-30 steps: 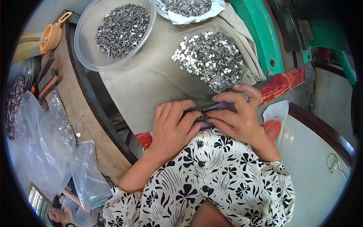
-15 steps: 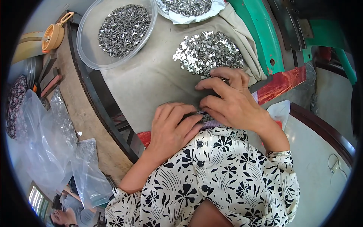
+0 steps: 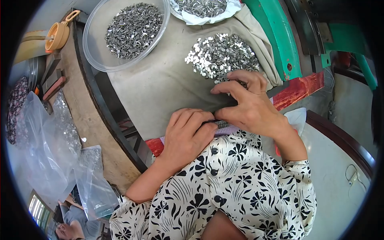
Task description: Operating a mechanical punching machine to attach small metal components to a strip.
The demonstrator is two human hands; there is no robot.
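My left hand (image 3: 187,134) is closed on a thin dark strip (image 3: 211,121) by the front edge of the cloth-covered table. Beside the strip, a row of small grey metal pieces (image 3: 223,125) shows between my hands; the rest is covered by my fingers. My right hand (image 3: 252,106) arches over the near side of a pile of small shiny metal pieces (image 3: 224,56). Its thumb reaches the right end of the strip, while the other fingers are bent and apart. Whether a tiny piece lies under those fingers is hidden.
A clear round tub (image 3: 94,56) of metal pieces stands at the back left, next to a white-lined bowl (image 3: 188,18) of metal pins. Green machine frame (image 3: 276,40) borders the right. Plastic bags (image 3: 52,148) lie on a side bench (image 3: 94,104); another person (image 3: 78,220) sits lower left.
My right thumb and fingers have spread wider apart, with the thumb at the strip's end. My left hand has shifted slightly right, and the strip now shows dark.
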